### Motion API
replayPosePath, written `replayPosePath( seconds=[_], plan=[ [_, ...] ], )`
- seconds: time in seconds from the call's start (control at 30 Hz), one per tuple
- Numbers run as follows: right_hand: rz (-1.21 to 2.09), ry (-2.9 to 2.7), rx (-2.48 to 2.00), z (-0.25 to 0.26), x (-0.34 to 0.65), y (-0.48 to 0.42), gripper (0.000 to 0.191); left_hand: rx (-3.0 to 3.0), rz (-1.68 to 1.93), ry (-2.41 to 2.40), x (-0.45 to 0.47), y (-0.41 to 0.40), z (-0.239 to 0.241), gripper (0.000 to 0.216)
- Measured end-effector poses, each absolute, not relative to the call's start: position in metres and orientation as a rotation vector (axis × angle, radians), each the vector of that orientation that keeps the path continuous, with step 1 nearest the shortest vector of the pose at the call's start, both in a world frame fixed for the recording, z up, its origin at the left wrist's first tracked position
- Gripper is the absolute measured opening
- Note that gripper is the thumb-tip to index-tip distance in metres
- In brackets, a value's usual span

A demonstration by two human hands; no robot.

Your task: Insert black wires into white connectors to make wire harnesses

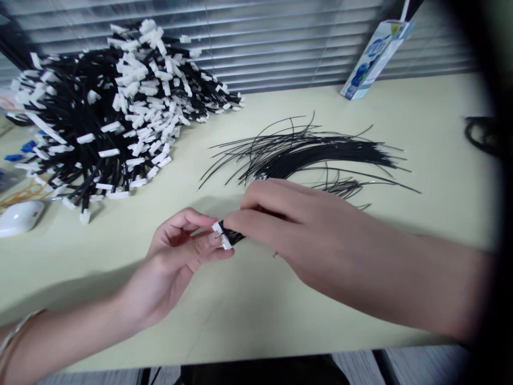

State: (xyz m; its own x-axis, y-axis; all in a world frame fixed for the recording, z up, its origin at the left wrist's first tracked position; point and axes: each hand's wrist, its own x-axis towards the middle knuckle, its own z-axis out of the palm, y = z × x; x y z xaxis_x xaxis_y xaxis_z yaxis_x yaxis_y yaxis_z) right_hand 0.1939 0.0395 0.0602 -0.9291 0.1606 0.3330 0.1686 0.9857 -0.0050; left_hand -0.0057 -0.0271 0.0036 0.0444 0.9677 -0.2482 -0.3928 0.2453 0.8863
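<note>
Near the middle of the table, my left hand [180, 251] pinches a small white connector housing [223, 237] between thumb and fingers. Black wires [233, 237] run out of its right side and pass under my right hand [280, 214]. That hand is closed, its fingers bent around the wires close to the housing; its fingertips are mostly hidden from above. Just beyond my right hand lies a loose bundle of thin black wires [328, 152] with small metal tips, some of it covered by the hand.
A large heap of black cables with white connectors [148, 101] fills the back left. A white earbud-like case [21, 218] lies at the left edge. A drink carton with a straw [371, 61] stands by the blinds [272, 43]. Something dark and looped [479, 133] sits at far right.
</note>
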Motion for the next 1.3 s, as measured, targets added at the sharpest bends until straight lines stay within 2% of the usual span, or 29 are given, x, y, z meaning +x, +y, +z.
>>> replayPosePath(
  seconds=[0.5,1.07,1.3],
  plan=[
    [-0.126,-2.889,-0.268,0.0659,0.1936,0.0383,0.023,0.724,1.204,1.015,-0.0071,-0.0265,0.0041,0.016],
    [-0.198,-3.024,-0.258,0.0654,0.1922,0.0361,0.033,0.709,1.198,1.024,-0.0067,-0.0271,0.0036,0.016],
    [-0.192,-2.939,-0.298,0.0621,0.1909,0.0349,0.023,0.719,1.186,1.020,-0.0066,-0.0273,0.0037,0.015]
  ],
)
